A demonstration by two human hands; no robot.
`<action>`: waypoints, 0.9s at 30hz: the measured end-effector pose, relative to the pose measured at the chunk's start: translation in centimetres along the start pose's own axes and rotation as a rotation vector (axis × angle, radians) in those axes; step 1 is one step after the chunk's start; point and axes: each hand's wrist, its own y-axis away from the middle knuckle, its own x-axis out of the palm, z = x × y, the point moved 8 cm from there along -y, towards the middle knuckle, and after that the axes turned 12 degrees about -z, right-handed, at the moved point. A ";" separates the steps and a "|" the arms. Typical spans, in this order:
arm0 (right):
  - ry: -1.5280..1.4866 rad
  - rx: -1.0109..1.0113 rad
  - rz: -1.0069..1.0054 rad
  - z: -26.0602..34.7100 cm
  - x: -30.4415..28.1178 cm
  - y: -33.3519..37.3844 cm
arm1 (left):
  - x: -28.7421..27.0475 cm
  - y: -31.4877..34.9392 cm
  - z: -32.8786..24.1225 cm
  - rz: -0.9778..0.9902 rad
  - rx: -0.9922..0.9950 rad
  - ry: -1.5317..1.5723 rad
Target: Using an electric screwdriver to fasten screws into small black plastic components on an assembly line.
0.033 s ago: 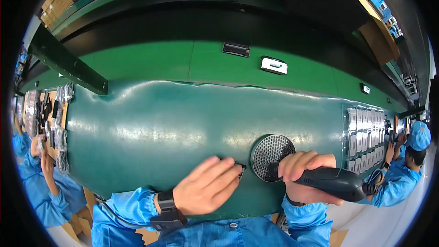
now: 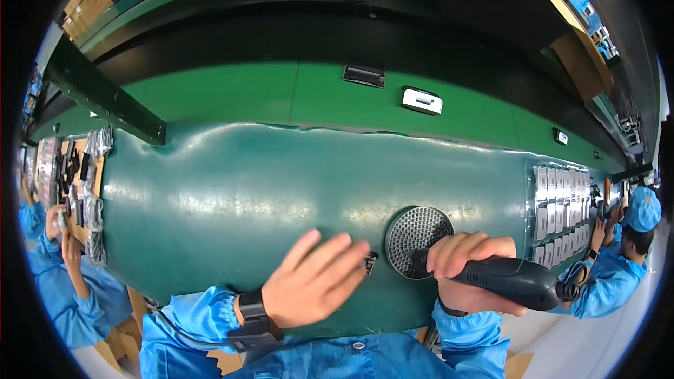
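Note:
My right hand (image 2: 469,267) grips a black corded hand tool (image 2: 516,281) with vent slots and a coiled cable at its rear end. The tool's front reaches over a round dark disc (image 2: 418,238) covered in a grid of small cells; I cannot tell whether the two are joined. My left hand (image 2: 316,288), slightly blurred, is open with its fingers spread above the bench. Beside its fingertips lies a small dark part (image 2: 371,262) with some metallic bits, partly covered by them. A black strap device sits on my left wrist.
At the right, a clear tray (image 2: 529,189) holds rows of grey parts. Dark and white-faced modules (image 2: 422,100) sit on the green ledge (image 2: 232,91) behind. A green post (image 2: 105,98) stands far left. Co-workers in blue work at both ends, near bagged cables and dark parts (image 2: 77,189).
My left hand has spread its fingers and shifted slightly left, uncovering more of the small part. My right hand, the tool and the disc have not moved.

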 end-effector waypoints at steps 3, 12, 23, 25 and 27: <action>0.031 -0.043 -0.067 -0.2 -0.7 -0.3 | 1.4 1.1 2.3 0.063 -0.146 0.150; -0.018 -0.004 -0.122 -0.4 -1.8 -0.8 | 1.8 1.6 1.8 0.045 -0.155 0.272; 0.015 -0.140 -0.082 3.5 2.3 0.2 | 1.6 1.2 1.0 0.043 -0.236 0.238; 0.066 -0.179 -0.084 3.1 3.1 1.6 | 1.9 1.5 1.0 0.061 -0.256 0.228; 0.059 -0.189 0.057 2.5 4.1 2.0 | 2.3 1.8 1.0 0.081 -0.273 0.218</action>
